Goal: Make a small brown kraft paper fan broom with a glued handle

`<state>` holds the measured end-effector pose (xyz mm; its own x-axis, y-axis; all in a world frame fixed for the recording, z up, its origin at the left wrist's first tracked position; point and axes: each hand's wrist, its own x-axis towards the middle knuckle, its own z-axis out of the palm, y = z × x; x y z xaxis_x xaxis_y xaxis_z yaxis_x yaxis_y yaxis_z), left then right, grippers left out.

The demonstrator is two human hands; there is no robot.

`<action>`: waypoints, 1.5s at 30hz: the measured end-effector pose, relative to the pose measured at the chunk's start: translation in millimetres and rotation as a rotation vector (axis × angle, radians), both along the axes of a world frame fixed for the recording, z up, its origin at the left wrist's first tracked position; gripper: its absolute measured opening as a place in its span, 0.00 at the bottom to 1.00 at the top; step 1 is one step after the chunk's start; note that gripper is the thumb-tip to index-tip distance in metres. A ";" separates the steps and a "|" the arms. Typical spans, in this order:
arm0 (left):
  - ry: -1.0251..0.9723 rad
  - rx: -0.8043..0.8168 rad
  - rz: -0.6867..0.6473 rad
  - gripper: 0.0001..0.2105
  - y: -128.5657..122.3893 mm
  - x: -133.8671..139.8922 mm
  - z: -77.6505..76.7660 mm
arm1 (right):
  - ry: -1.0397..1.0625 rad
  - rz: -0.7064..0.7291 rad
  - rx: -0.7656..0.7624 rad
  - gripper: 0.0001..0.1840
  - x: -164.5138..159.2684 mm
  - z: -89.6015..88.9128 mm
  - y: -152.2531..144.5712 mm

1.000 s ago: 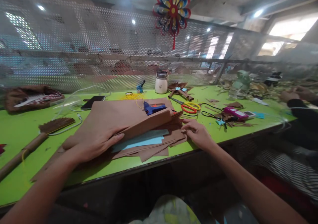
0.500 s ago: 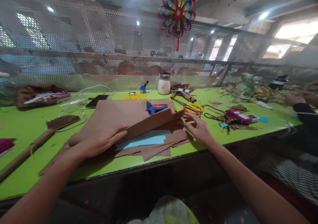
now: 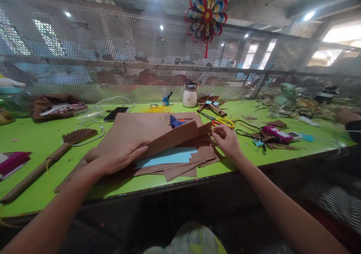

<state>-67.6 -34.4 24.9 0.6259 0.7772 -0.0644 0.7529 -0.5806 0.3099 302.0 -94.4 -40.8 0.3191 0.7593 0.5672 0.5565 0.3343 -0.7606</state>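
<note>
A large brown paper sheet (image 3: 135, 128) lies on the table with its front edge lifted and folded over. My left hand (image 3: 124, 158) grips this raised edge, thumb along the paper and the other fingers mostly hidden. Under the fold is a stack of cut brown paper pieces (image 3: 207, 152), with light blue paper (image 3: 169, 157) among them. At the stack's right end, my right hand (image 3: 228, 140) pinches the corners of several brown pieces between thumb and fingers. A blue glue gun (image 3: 177, 121) rests on the sheet, partly behind the raised fold.
Scissors with yellow and red handles (image 3: 222, 123) lie just beyond my right hand. A white jar (image 3: 190, 96) stands at the back. On the left are a rolled brown paper stick (image 3: 36, 175) and a phone (image 3: 116, 114); a magenta device (image 3: 278, 133) is on the right.
My right hand has closed in on the paper corners, its fingers now drawn together. My left hand keeps its hold on the fold. The whole view has shifted slightly.
</note>
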 end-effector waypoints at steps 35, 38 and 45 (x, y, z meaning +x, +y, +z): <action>-0.013 0.191 -0.043 0.32 0.4 5.3 -5.5 | 0.668 -0.256 0.222 0.12 32.7 -5.6 -34.4; -0.015 0.303 -0.027 0.29 1.5 6.0 -10.1 | 0.560 -0.242 0.193 0.13 30.1 -7.0 -37.1; -0.036 0.373 -0.116 0.14 4.3 0.9 -17.0 | -0.465 0.260 -0.053 0.25 -2.9 23.7 -44.4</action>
<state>-66.7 -30.1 8.0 0.7079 0.6668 0.2328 0.6679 -0.7392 0.0862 299.1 -138.8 -17.1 -0.1592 0.8112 0.5627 0.7428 0.4739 -0.4730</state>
